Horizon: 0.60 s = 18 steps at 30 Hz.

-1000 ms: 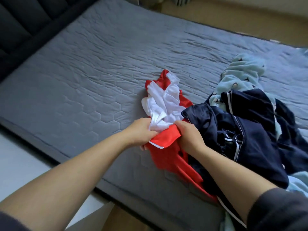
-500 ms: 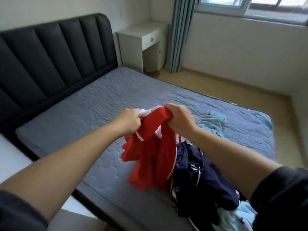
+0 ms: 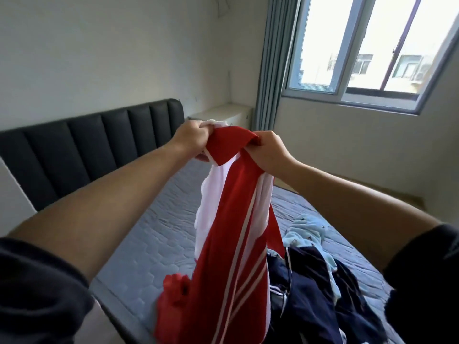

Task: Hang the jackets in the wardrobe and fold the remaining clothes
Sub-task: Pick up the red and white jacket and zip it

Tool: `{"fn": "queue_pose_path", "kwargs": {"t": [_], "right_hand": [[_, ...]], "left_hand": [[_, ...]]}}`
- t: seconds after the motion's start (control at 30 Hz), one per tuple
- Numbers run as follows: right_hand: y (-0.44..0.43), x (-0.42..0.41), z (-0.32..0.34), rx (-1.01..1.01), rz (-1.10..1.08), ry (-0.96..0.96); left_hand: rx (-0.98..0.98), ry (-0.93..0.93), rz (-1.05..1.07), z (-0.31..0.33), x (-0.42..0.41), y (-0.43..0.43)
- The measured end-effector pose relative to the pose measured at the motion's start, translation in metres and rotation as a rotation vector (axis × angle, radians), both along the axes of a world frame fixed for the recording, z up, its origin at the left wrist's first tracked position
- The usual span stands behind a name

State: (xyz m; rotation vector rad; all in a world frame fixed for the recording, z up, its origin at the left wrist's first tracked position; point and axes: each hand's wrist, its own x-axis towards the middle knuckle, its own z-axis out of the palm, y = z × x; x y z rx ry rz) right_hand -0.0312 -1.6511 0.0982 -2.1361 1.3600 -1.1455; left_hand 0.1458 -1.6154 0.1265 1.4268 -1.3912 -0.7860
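Bedroom furnishings
A grey quilted mattress (image 3: pixel 159 234) meets a dark padded headboard (image 3: pixel 99 142); a pale nightstand (image 3: pixel 224 114) (partly hidden) stands beside a grey-blue curtain (image 3: pixel 272 70) and window (image 3: pixel 323 45).

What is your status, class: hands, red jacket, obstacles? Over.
Left hand, right hand grip the red jacket, held up over the bed. Navy clothes, pale blue clothes piled beside it. Nothing blocking.

Bed (image 3: pixel 161 234): grey quilted mattress top, dark padded headboard (image 3: pixel 99 140). Lying on it, right side: crumpled navy garment (image 3: pixel 313 296) with white piping; light blue printed garment (image 3: pixel 306 230) touching its far edge.
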Motion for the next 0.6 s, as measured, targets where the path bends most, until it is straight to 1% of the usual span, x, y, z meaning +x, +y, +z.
{"fn": "queue_pose_path", "kwargs": {"t": [0.07, 0.1, 0.17, 0.23, 0.27, 0.33, 0.4, 0.43, 0.53, 0.6], "right_hand": [[0.005, -0.005, 0.012, -0.005, -0.034, -0.011], [0.008, -0.008, 0.018, 0.026, -0.037, -0.015], [0.014, -0.014, 0.026, 0.189, 0.011, -0.040], [0.023, -0.018, 0.029, 0.338, 0.074, -0.017], [0.027, -0.020, 0.028, 0.385, 0.085, -0.047], [0.033, -0.024, 0.025, 0.475, 0.091, -0.245], [0.034, -0.029, 0.023, 0.533, 0.062, -0.463], [0.034, -0.032, 0.023, 0.549, 0.017, -0.524], [0.035, -0.037, 0.027, 0.592, -0.118, -0.638], [0.038, -0.039, 0.030, 0.634, -0.106, -0.657]], "left_hand": [[-0.005, 0.073, 0.007, 0.013, -0.008, 0.004], [-0.008, 0.111, 0.004, 0.017, -0.012, 0.005], [-0.026, 0.180, 0.006, 0.023, -0.018, 0.007], [-0.036, 0.195, 0.029, 0.021, -0.023, 0.007], [-0.018, 0.208, 0.023, 0.019, -0.025, 0.008], [0.073, 0.235, -0.060, 0.008, -0.030, 0.014], [0.183, 0.180, -0.157, -0.008, -0.036, 0.022], [0.216, 0.119, -0.184, -0.018, -0.039, 0.025], [0.214, -0.079, -0.224, -0.047, -0.052, 0.032], [0.199, -0.169, -0.251, -0.063, -0.063, 0.035]]}}
